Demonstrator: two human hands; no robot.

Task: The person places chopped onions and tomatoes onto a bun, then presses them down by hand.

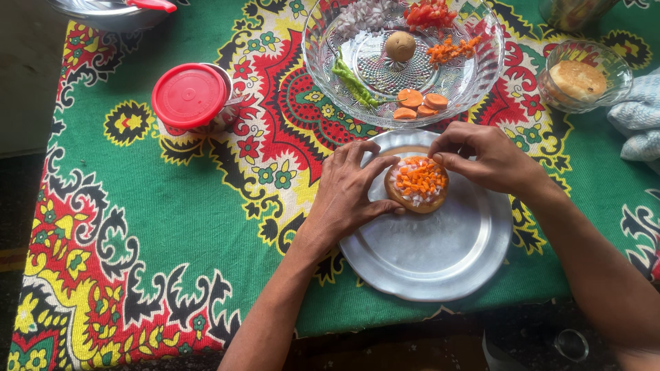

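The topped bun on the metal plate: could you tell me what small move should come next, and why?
Probably lift the right hand toward the glass bowl for chopped tomato: the bun, steadied by the left hand, shows only onion and carrot so far.

The single head-worn camera looked steeply down from the near side of the table (172,227), fairly close. Both forearms entered from the near edge, the metal plate (440,261) sat right of centre, the glass bowl (481,75) far.
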